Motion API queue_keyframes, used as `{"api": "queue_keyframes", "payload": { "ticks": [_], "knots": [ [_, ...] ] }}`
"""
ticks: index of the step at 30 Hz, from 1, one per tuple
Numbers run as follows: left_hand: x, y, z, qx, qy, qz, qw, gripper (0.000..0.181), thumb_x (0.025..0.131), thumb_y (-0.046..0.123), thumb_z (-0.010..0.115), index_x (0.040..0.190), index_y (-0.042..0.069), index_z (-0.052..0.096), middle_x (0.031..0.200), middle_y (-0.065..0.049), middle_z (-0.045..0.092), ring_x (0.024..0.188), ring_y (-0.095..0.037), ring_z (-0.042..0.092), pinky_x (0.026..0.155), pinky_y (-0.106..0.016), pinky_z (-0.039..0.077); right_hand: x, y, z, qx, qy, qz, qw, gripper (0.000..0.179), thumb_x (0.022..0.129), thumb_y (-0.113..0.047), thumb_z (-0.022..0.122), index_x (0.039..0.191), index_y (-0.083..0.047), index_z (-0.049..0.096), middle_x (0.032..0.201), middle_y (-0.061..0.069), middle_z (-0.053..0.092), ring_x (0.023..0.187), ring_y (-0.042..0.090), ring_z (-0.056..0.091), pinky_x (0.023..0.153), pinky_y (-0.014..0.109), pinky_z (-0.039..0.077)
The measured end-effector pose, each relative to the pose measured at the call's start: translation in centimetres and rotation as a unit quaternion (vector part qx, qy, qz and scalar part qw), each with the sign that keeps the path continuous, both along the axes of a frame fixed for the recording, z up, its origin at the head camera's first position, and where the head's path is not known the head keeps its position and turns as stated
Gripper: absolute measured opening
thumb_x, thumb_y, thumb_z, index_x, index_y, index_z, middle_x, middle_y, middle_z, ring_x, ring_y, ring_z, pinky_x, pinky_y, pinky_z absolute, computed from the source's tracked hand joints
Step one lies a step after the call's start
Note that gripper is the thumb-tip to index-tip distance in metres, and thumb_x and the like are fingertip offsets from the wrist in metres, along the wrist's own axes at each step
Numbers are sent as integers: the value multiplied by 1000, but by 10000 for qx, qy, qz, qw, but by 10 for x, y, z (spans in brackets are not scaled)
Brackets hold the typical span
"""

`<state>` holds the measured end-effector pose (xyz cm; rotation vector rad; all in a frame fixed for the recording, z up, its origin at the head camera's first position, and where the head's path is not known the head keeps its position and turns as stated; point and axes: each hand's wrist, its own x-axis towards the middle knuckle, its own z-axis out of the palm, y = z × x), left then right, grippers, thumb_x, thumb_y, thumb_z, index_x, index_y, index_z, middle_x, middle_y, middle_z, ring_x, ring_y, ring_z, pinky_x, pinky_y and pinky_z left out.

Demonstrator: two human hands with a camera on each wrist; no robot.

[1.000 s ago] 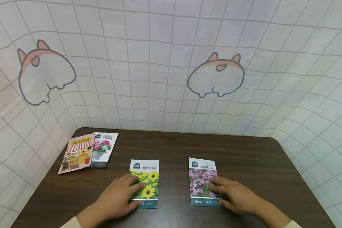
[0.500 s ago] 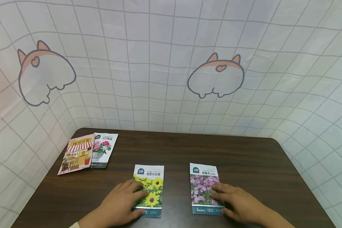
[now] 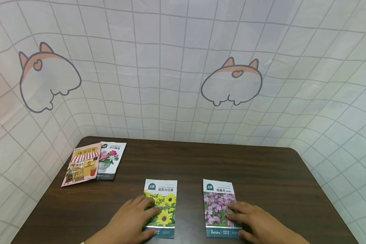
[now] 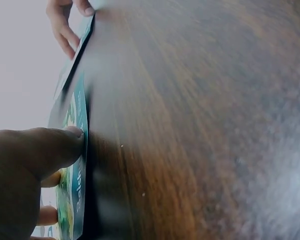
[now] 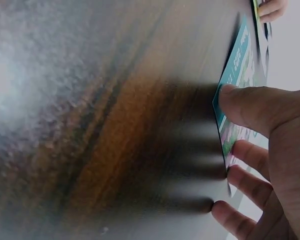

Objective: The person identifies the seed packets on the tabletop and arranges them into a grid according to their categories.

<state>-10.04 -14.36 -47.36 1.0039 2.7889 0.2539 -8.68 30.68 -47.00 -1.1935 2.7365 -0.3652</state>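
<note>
A seed packet with yellow sunflowers (image 3: 164, 217) lies flat on the dark wooden table, left of centre near the front. My left hand (image 3: 131, 218) rests over its left side, fingertips and thumb touching the front face. To the right lies a second seed packet with purple flowers (image 3: 214, 206). The fingers of my right hand (image 3: 257, 220) touch its right part, and the thumb is on the teal bottom strip. In the right wrist view this thumb (image 5: 240, 102) presses near the packet's corner, and one fingertip reaches the table beside it. Neither hand is curled round its packet.
At the table's left edge lie a pink packet with a shop drawing (image 3: 82, 166) and a white packet with a flower bowl (image 3: 112, 159), the pink one partly overlapping it. A white grid-patterned curtain (image 3: 170, 84) stands behind the table (image 3: 201, 159).
Both hands have drawn their packets toward the front edge. The sunflower packet has also shifted a little to the right. The two packets at the left have not moved.
</note>
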Motion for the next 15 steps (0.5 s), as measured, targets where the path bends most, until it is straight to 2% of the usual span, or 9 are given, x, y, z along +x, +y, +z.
{"api": "queue_keyframes", "payload": {
  "ticks": [6, 15],
  "knots": [
    [3, 1, 0, 23, 196, -6, 9998, 60, 89, 67, 67, 138, 32, 64, 137, -2, 56, 129, -32, 51, 99, -59, 46, 4, 1, 0, -13, 60, 57, 10000, 51, 102, -47, 62, 148, -27, 57, 154, 5, 50, 133, 33, 53, 91, 61, 52],
    [4, 4, 0, 46, -56, 26, 10000, 62, 89, 70, 65, 138, 33, 64, 139, -2, 56, 128, -30, 50, 99, -60, 46, 7, 2, -2, -53, 249, 158, 9996, 49, 100, -46, 65, 145, -27, 60, 152, 6, 51, 129, 34, 56, 88, 58, 54]
  ]
}}
